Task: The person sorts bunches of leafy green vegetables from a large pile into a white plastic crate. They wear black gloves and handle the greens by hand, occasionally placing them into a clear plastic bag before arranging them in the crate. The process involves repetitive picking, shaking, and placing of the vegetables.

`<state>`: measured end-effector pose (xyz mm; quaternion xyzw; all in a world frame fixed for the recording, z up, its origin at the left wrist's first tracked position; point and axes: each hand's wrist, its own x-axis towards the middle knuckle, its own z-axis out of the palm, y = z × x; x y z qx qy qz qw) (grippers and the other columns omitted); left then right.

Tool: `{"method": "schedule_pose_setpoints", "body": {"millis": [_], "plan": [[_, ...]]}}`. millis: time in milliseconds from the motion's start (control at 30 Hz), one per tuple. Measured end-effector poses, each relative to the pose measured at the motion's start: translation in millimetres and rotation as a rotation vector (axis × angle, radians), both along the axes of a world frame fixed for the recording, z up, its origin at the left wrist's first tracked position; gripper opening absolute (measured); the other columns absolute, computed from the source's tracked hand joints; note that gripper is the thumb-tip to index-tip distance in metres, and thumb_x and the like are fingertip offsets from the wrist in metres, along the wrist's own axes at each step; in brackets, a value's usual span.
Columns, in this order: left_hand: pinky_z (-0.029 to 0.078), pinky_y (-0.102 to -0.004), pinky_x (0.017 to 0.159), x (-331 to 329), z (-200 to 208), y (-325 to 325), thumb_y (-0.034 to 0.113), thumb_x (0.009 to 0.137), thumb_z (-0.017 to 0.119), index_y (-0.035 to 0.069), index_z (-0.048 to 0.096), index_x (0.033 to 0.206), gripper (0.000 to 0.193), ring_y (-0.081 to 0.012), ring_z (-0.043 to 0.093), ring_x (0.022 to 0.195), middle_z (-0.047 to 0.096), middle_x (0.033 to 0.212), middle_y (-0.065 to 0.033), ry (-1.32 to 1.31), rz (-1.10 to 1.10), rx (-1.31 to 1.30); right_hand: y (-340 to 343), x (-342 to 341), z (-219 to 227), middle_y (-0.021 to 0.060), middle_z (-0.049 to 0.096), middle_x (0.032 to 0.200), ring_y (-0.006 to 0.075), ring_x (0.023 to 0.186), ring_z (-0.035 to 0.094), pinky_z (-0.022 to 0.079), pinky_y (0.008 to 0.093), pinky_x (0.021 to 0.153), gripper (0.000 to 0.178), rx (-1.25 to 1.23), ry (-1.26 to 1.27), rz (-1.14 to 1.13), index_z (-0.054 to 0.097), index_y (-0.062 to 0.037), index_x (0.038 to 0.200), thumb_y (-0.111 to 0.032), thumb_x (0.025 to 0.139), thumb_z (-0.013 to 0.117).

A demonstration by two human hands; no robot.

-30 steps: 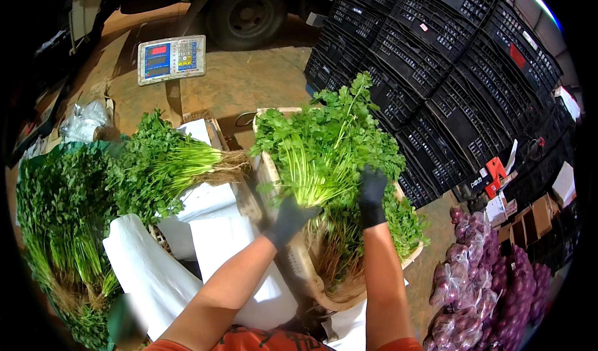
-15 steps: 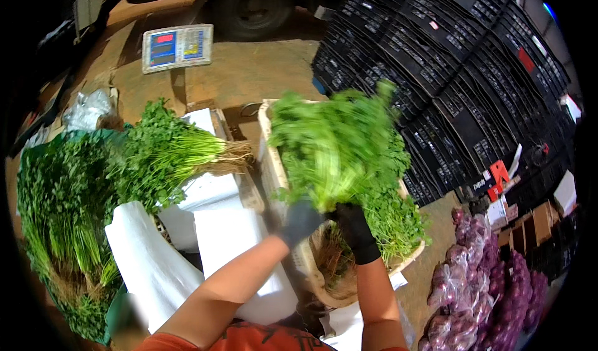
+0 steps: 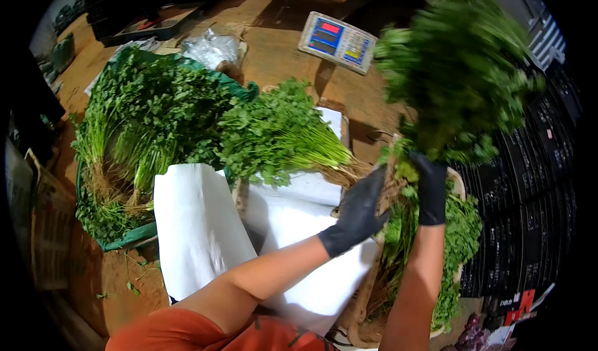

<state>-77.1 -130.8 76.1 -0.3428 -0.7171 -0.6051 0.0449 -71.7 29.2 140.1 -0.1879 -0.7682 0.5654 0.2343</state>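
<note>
My right hand [image 3: 430, 180], in a black glove, is closed round the lower end of a leafy green bunch that looks like celery [image 3: 455, 71]. The bunch stands raised, leaves up and blurred by motion, above a pale crate [image 3: 460, 186] of similar greens [image 3: 461, 226]. My left hand [image 3: 358, 214], also gloved in black, is open beside the crate's left rim, its fingers stretched out and thumb apart. Left of it, a bunch of thin-stemmed greens with roots [image 3: 286, 136] lies on white sheeting [image 3: 299, 226], root ends toward that hand.
A digital scale display [image 3: 336, 42] stands beyond the greens. Far left, a green-lined container [image 3: 134, 236] holds more rooted bunches [image 3: 149, 120]. A folded white sheet [image 3: 199, 220] leans near me. Black crates [image 3: 517, 226] are stacked at right; a clear plastic bag [image 3: 212, 49] lies behind.
The view has swung left. My right hand has lifted the bunch up and away over the crate. My left hand, close to the stalks before, is now apart from them and open.
</note>
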Motion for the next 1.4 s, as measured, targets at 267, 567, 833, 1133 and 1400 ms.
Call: {"method": "schedule_pose_setpoints", "body": {"millis": [267,567,833,1133,1400], "plan": [[0.040,-0.0386,0.081,-50,-90,-63,0.012,0.069,0.060,0.005,0.041,0.117,0.052,-0.0302,0.049,0.095,0.051,0.102,-0.0165,0.020,0.228,-0.138,-43,-149,-142,0.0173,0.052,0.107,0.0276,0.096,0.052,0.043,0.0362,0.075,0.053,1.260,-0.285,0.430,0.043,-0.0024,0.116,-0.007,0.067,0.062],[0.025,-0.0474,0.096,-166,-53,-42,0.017,0.070,0.060,0.005,0.039,0.119,0.055,-0.0360,0.028,0.119,0.033,0.127,-0.0180,0.656,0.135,-0.505,-40,-165,-138,0.0183,0.051,0.100,0.0296,0.087,0.053,0.044,0.0381,0.070,0.067,1.284,-0.330,0.555,0.042,0.0031,0.114,-0.023,0.059,0.070],[0.016,-0.0471,0.101,-233,-131,-43,0.033,0.056,0.072,0.010,0.030,0.128,0.087,-0.0353,0.023,0.123,0.026,0.134,-0.0147,0.431,0.099,-0.949,-56,-168,-165,0.0202,0.047,0.106,0.0301,0.098,0.047,0.039,0.0407,0.080,0.084,1.397,-0.213,0.472,0.039,0.0033,0.116,-0.037,0.051,0.075],[0.020,-0.0502,0.098,-240,-93,-63,0.028,0.064,0.062,0.013,0.038,0.123,0.065,-0.0347,0.032,0.116,0.040,0.123,-0.0140,0.544,0.090,-0.912,-62,-162,-126,0.0174,0.033,0.127,0.0310,0.114,0.036,0.033,0.0470,0.088,0.096,1.417,-0.441,0.474,0.023,-0.0044,0.129,-0.037,0.054,0.075],[0.044,-0.0320,0.078,-216,9,-245,0.007,0.069,0.064,0.006,0.052,0.108,0.041,-0.0222,0.055,0.093,0.057,0.100,-0.0120,0.294,0.304,-0.103,-6,-118,-71,0.0148,0.047,0.116,0.0208,0.104,0.046,0.038,0.0309,0.086,0.055,0.427,-0.157,0.292,0.040,0.0004,0.120,-0.013,0.072,0.064]]}}
